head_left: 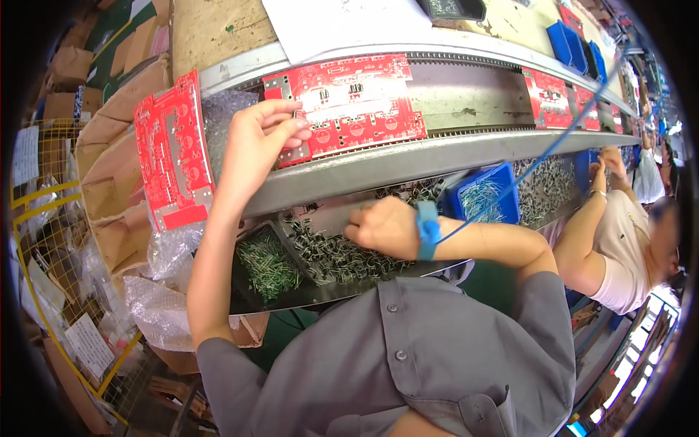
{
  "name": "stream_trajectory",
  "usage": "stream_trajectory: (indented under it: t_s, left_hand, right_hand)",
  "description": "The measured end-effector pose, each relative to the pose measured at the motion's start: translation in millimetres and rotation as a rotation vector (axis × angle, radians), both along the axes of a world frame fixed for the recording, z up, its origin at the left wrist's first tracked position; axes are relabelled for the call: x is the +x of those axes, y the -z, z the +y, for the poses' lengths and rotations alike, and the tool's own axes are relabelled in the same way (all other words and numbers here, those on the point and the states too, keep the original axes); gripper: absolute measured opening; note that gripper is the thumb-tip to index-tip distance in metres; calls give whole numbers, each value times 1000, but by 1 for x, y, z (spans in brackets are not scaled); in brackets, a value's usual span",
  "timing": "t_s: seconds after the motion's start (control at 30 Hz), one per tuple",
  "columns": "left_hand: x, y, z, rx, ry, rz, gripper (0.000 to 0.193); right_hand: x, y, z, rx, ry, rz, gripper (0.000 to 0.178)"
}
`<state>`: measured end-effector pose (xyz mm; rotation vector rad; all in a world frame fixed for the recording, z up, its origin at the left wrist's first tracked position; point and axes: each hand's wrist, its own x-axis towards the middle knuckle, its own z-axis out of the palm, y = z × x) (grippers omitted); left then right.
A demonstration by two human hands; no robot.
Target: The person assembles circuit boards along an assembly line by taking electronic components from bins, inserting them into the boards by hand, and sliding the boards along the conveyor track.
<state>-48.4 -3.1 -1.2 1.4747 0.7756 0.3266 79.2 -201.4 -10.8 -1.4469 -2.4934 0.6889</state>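
Observation:
A red circuit board (357, 130) with a few small black parts lies in the conveyor track. Over its left end is my left hand (266, 138), thumb and fingers pinched round a small dark electronic component, mostly hidden by the fingertips. My right hand (389, 227), wearing a blue wrist strap (427, 229) with a blue cord, is curled above loose black components (338, 258) in the parts tray. Whatever its fingers hold is hidden.
Another red board (175, 153) leans at the left by bubble wrap (164, 309). Green-leaded parts fill a black bin (266, 266); a blue bin (486, 195) stands right of my right hand. More boards (547, 100) sit down the line. A co-worker's arm (586, 226) is at the right.

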Motion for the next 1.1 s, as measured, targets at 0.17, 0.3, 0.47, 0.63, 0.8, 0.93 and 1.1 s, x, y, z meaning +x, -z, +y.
stream_trajectory:
  t_s: [0.17, 0.3, 0.47, 0.63, 0.8, 0.93, 1.1]
  left_hand:
    - [12, 4, 12, 131, 21, 80, 22]
    - [28, -4, 7, 485, 91, 215, 21]
    - [36, 11, 13, 852, 176, 178, 22]
    - [43, 4, 11, 945, 216, 280, 18]
    - [51, -4, 10, 984, 333, 429, 16]
    - [42, 0, -1, 1070, 216, 322, 12]
    - [11, -22, -39, 683, 308, 192, 7]
  right_hand:
    - [-15, 18, -11, 36, 51, -83, 10]
    - [-16, 23, -11, 99, 61, -97, 9]
    - [-5, 0, -3, -5, 87, -43, 12]
    - [7, -11, -3, -7, 113, 44, 17]
    - [14, -13, -6, 70, 182, 153, 21]
    - [26, -36, -3, -12, 254, 131, 23]
    - [52, -48, 5, 24, 419, 371, 20]
